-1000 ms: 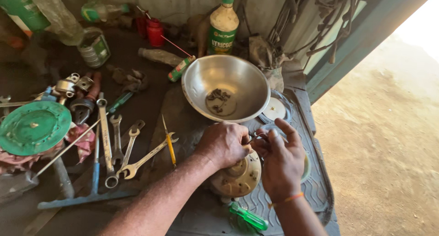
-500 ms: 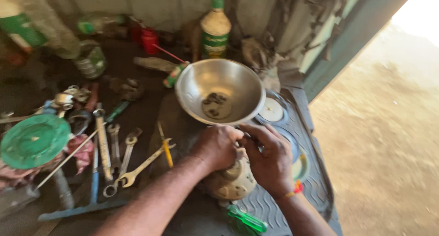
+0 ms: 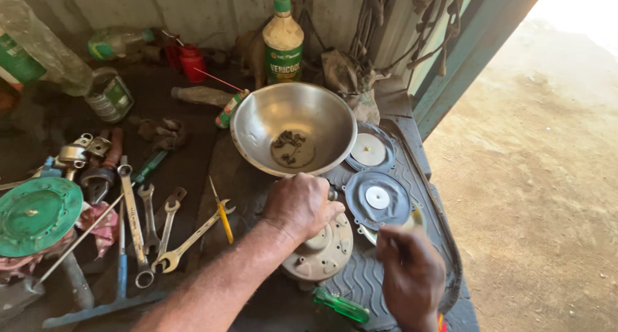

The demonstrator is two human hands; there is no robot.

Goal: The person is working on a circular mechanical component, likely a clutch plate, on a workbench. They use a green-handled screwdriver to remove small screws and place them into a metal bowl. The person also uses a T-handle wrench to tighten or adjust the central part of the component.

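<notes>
My left hand (image 3: 299, 206) is closed over the top of a round, tan metal housing (image 3: 322, 258) that sits on a ribbed rubber mat (image 3: 367, 284). My right hand (image 3: 409, 274) hovers just right of the housing with its fingers curled around a thin pale tool (image 3: 415, 219), which is blurred. A black rubber diaphragm with a metal centre (image 3: 378, 197) lies between the two hands. Beyond the left hand stands a steel bowl (image 3: 257, 123) with small dark parts in its bottom.
A second diaphragm disc (image 3: 369, 148) lies right of the bowl. A green-handled screwdriver (image 3: 341, 306) sits below the housing. Spanners (image 3: 135, 216), a yellow-handled screwdriver (image 3: 223, 213) and a green round cover (image 3: 38, 213) lie left. A bottle (image 3: 283, 39) stands behind. Sandy ground (image 3: 547, 177) lies beyond the bench's right edge.
My right hand has drawn away from the housing, down and to the right, with the thin tool. My left hand has stayed on the housing. The camera has moved closer.
</notes>
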